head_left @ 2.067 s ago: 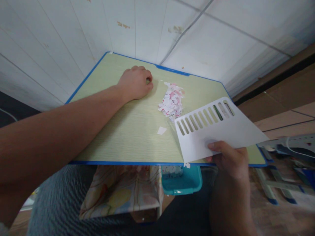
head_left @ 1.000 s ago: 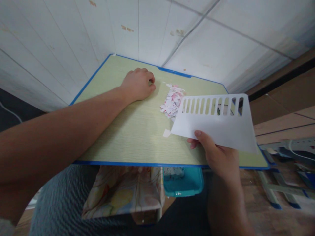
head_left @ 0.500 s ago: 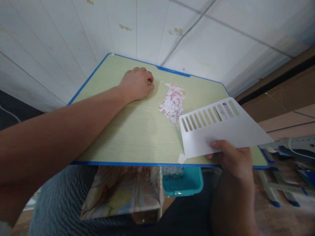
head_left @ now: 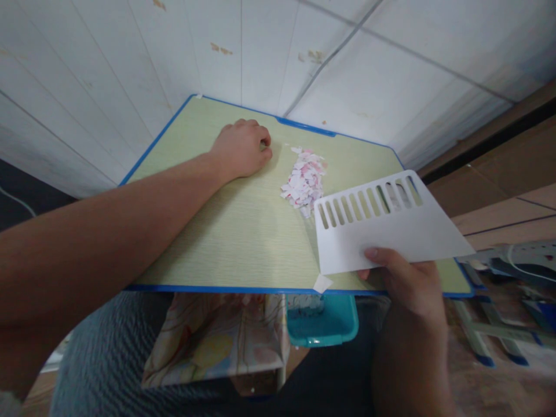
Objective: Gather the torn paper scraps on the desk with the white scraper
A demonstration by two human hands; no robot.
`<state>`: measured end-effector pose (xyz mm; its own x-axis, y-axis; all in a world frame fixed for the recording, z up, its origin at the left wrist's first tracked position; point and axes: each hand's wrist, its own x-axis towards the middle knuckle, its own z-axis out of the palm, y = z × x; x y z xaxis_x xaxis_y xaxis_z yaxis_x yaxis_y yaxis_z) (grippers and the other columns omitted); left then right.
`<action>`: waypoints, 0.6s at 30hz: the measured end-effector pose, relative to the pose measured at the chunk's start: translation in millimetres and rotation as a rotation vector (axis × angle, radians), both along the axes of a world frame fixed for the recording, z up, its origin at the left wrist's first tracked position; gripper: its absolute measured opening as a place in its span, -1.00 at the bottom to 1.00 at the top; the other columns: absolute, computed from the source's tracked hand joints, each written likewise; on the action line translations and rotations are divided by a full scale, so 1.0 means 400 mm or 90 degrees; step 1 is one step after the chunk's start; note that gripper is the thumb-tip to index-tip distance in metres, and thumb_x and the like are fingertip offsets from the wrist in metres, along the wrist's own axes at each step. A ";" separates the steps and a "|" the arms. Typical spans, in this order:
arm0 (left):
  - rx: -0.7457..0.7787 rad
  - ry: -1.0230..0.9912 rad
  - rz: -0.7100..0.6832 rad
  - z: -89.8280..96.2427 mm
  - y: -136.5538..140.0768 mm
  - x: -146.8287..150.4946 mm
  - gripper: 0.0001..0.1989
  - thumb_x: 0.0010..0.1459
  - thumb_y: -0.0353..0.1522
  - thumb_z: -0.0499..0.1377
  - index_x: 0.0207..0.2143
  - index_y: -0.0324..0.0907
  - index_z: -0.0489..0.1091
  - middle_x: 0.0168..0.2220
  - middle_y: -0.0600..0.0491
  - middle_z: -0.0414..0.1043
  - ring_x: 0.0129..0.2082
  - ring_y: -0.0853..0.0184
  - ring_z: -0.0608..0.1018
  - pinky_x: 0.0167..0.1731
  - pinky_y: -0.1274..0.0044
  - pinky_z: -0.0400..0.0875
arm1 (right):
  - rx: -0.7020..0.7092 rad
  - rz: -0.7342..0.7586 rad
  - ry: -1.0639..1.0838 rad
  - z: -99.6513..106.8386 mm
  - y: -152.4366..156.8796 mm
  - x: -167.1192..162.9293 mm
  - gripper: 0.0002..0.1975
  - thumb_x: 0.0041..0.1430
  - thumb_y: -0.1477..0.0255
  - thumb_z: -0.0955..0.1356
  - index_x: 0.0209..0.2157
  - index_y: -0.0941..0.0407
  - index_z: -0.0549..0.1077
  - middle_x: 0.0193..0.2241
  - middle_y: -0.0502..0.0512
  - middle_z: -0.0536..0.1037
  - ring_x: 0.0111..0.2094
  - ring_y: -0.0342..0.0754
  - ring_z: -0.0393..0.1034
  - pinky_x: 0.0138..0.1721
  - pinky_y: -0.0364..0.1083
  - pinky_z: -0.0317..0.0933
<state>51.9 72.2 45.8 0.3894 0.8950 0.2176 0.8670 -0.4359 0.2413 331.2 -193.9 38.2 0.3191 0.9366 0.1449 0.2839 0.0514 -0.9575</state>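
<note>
My right hand (head_left: 408,278) grips a white plastic scraper (head_left: 369,234) by its lower edge, thumb on top. A row of slots runs along the scraper's far side, and it is tilted above the right part of the table (head_left: 243,243). My left hand (head_left: 243,147) rests on the table, its fingers curled loosely under, and nothing shows between thumb and forefinger. A pile of torn pinkish-white paper scraps (head_left: 306,179) lies between my left hand and the scraper. One small white paper piece (head_left: 322,283) sits at the table's near edge, just below the scraper.
Below the near edge, a turquoise plastic basket (head_left: 324,333) with pale bits inside stands beside a patterned cloth-like holder (head_left: 234,353). A white wall (head_left: 260,52) with a cable (head_left: 334,52) closes off the back. Brown cardboard (head_left: 490,168) stands at the right.
The scraper has shifted slightly left with my right hand. The small paper piece at the near edge now shows more fully. My left hand has stayed in place.
</note>
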 end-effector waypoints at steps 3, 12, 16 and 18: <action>0.009 -0.026 -0.007 -0.008 0.009 -0.002 -0.56 0.50 -0.22 0.11 0.23 -0.02 0.69 0.31 -0.12 0.64 0.38 -0.06 0.51 0.44 0.10 0.40 | -0.008 0.002 0.013 0.001 -0.001 -0.001 -0.79 0.11 0.36 0.60 -0.54 0.01 0.61 -0.65 -0.01 0.56 -0.61 0.03 0.46 -0.49 -0.02 0.45; 0.005 -0.029 -0.013 -0.011 0.012 -0.006 -0.55 0.49 -0.21 0.12 0.24 -0.10 0.67 0.34 -0.17 0.62 0.37 -0.07 0.51 0.45 0.08 0.38 | -0.025 0.040 0.066 0.005 -0.004 0.003 -0.78 0.06 0.40 0.60 -0.56 0.04 0.57 -0.67 -0.02 0.52 -0.69 -0.03 0.35 -0.65 -0.07 0.27; 0.017 -0.038 -0.019 -0.024 0.024 -0.009 -0.54 0.49 -0.19 0.12 0.24 -0.08 0.67 0.33 -0.17 0.62 0.38 -0.07 0.51 0.44 0.11 0.38 | -0.028 0.045 0.102 0.007 -0.006 0.001 -0.82 0.02 0.41 0.59 -0.53 0.05 0.57 -0.68 -0.01 0.50 -0.72 -0.05 0.30 -0.71 -0.07 0.20; 0.018 -0.037 -0.018 -0.028 0.028 -0.010 -0.54 0.49 -0.19 0.10 0.23 -0.07 0.68 0.33 -0.17 0.62 0.38 -0.09 0.52 0.45 0.09 0.38 | -0.021 0.037 0.103 0.002 -0.004 0.002 -0.81 0.04 0.39 0.59 -0.52 0.05 0.57 -0.66 0.01 0.52 -0.71 -0.04 0.32 -0.69 -0.06 0.23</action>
